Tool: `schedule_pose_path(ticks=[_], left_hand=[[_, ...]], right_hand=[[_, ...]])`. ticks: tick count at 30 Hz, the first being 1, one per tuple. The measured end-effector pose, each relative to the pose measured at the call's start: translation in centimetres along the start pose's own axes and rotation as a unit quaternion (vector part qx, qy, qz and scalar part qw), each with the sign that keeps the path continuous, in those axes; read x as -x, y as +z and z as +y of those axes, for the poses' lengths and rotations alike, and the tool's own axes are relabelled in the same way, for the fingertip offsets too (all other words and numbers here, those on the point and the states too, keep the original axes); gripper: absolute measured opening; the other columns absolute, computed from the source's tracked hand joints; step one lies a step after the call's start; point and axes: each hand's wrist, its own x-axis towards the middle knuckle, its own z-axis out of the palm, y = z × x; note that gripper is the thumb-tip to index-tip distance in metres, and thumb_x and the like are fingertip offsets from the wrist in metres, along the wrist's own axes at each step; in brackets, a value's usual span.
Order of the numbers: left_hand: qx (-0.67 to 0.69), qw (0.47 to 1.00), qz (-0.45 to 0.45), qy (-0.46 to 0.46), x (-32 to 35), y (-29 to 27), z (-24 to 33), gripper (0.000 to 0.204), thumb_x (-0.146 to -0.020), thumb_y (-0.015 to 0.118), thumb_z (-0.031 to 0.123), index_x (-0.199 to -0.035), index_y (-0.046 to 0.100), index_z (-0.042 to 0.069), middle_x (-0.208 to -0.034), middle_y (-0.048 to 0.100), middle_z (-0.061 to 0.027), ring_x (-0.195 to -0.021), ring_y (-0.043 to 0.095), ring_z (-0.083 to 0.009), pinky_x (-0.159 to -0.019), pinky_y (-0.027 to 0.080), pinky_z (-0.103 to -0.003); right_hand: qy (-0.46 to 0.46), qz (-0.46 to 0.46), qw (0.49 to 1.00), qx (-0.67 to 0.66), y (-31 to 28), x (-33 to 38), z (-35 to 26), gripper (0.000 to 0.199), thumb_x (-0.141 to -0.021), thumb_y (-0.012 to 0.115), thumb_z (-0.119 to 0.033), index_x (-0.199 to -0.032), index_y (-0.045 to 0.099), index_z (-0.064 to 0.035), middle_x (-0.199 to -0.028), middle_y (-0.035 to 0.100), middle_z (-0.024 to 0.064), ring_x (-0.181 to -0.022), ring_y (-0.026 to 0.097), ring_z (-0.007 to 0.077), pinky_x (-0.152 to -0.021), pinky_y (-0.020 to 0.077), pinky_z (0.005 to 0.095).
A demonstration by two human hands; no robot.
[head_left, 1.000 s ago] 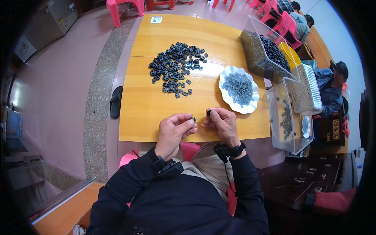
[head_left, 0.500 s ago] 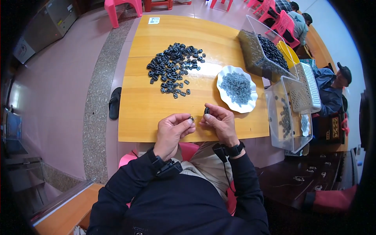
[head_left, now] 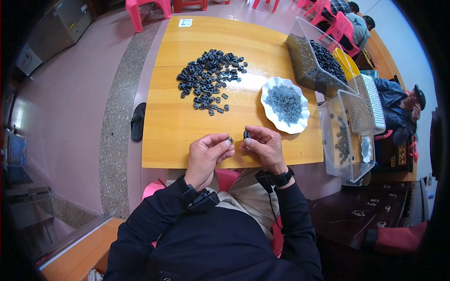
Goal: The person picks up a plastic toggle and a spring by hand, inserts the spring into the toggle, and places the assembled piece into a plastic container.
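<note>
My left hand [head_left: 207, 151] pinches a small metal ring [head_left: 230, 139] at its fingertips, just above the near edge of the wooden table [head_left: 173, 131]. Close to its right, my right hand [head_left: 263, 146] grips a small black plastic piece [head_left: 246, 134] between thumb and fingers. The two parts are a short gap apart. A heap of the same black pieces [head_left: 209, 78] lies farther up the table. A white scalloped plate [head_left: 300, 119] of small grey rings [head_left: 283, 100] sits to the right of my hands.
Clear plastic bins [head_left: 344, 140] with dark parts stand at the table's right edge, another bin [head_left: 313, 56] farther back. A yellow bowl [head_left: 347, 63] and white basket [head_left: 370, 100] lie beside them. A seated person [head_left: 401, 107] is at right. Pink chairs [head_left: 143, 7] stand behind. A black sandal [head_left: 137, 122] lies on the floor.
Both hands have stayed at the table's near edge. The black piece and the ring remain pinched, with the fingertips slightly closer together than before.
</note>
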Motion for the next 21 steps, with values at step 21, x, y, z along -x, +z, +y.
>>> schedule_pose_path(ticks=[21], left_hand=[[-0.006, 1.0, -0.005, 0.003, 0.04, -0.07, -0.19, 0.019, -0.089, 0.06, 0.001, -0.106, 0.059, -0.006, -0.092, 0.065, -0.0111, -0.079, 0.066, -0.0144, -0.072, 0.056, -0.023]], right_hand=[[-0.015, -0.014, 0.999, 0.03, -0.09, 0.16, -0.2, 0.028, -0.085, 0.064, 0.002, -0.113, 0.059, 0.0042, -0.09, 0.066, 0.0111, -0.078, 0.067, 0.0177, -0.072, 0.0581, 0.0316]])
